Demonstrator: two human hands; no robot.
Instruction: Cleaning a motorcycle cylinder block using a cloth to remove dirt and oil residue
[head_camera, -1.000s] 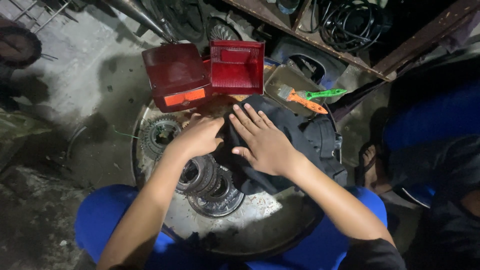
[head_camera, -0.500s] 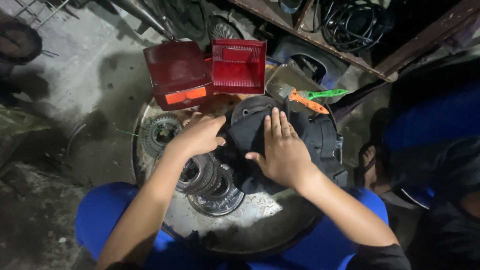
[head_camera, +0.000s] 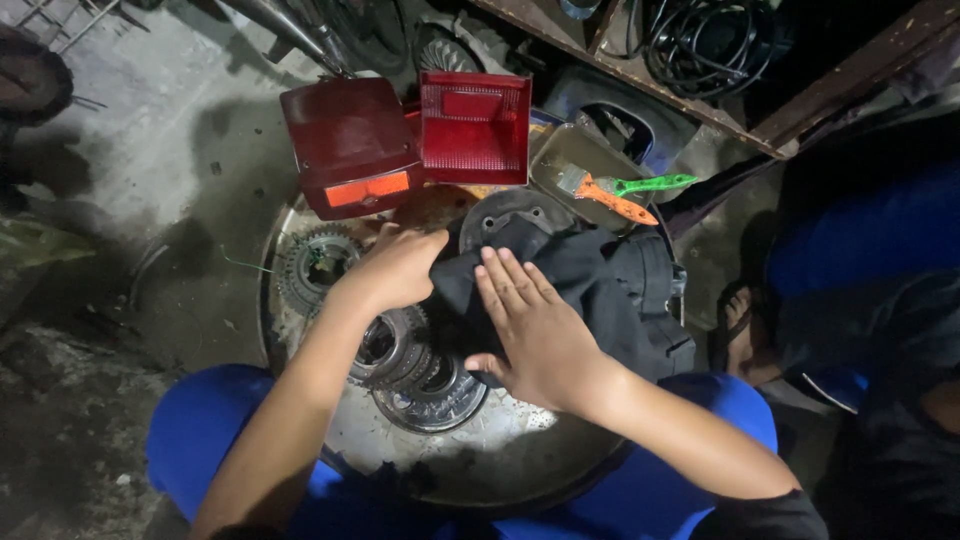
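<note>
My left hand (head_camera: 398, 268) grips an edge of a dark cloth (head_camera: 600, 290) that lies over a round metal disc (head_camera: 515, 215) in a big shallow metal pan (head_camera: 500, 455). My right hand (head_camera: 535, 335) rests flat on the same cloth, fingers straight and together, pressing it down. Just below my hands lie stacked ring-shaped clutch parts (head_camera: 400, 350) and a toothed basket (head_camera: 440, 400). A gear wheel (head_camera: 315, 265) sits at the pan's left side.
Two red tail-light pieces (head_camera: 350, 145) (head_camera: 475, 125) stand at the pan's far rim. A tray (head_camera: 580, 160) holds brushes with orange (head_camera: 615, 200) and green (head_camera: 650, 184) handles. A wooden shelf with black cables (head_camera: 700, 40) runs at the back. Another person's foot (head_camera: 740, 320) is at the right.
My right hand has slid back down and to the left across the cloth, toward me. The cloth now uncovers more of the round disc. My left hand stays on the cloth's edge.
</note>
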